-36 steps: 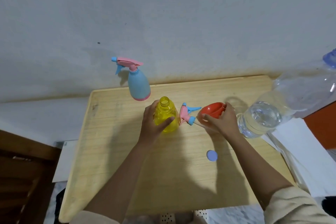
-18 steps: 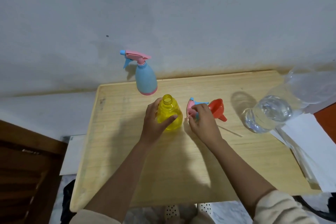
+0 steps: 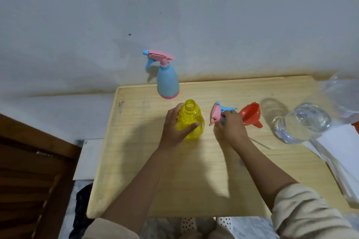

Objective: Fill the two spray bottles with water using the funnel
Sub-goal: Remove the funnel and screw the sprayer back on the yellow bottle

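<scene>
A yellow spray bottle (image 3: pixel 192 120) stands uncapped near the middle of the wooden table (image 3: pixel 194 180), and my left hand (image 3: pixel 174 128) grips its side. Just right of it, my right hand (image 3: pixel 230 127) is closed around the pink and blue spray head (image 3: pixel 218 112), whose thin tube trails off to the right. The red funnel (image 3: pixel 249 115) lies on its side beside that hand, untouched. A blue spray bottle (image 3: pixel 167 81) with its pink head on stands at the table's far edge. The large clear water bottle (image 3: pixel 303 124) lies at the right.
A grey wall rises directly behind the table. White paper (image 3: pixel 338 153) and clear plastic lie at the right edge. A dark wooden piece of furniture (image 3: pixel 33 170) stands to the left of the table.
My right hand let go of the funnel, which now lies on the table, and closed on the spray head. The left hand stayed on the yellow bottle. The view shifted left.
</scene>
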A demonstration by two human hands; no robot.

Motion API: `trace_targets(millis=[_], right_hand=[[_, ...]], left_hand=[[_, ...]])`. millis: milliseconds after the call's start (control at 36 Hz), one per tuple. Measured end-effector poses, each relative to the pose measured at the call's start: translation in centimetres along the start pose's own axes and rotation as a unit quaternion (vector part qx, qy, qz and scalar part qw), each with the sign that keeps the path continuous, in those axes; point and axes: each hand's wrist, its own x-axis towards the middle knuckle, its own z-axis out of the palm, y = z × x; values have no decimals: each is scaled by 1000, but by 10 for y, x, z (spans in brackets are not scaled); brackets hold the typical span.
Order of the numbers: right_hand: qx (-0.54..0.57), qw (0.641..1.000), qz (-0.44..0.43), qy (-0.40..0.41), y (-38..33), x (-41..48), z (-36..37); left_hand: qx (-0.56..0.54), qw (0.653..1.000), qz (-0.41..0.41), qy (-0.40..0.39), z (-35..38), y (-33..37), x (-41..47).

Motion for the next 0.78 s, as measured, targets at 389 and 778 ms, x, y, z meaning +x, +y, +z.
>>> trace_targets(millis=[389,778], right_hand=[[416,892,-70,163,-85,-11,-98],[572,779,-188,176,-145,-26,-129]], left_hand=[[-25,1000,-10,-15,-1,8,-3],[-39,999,-18,-14,1,8,-8]])
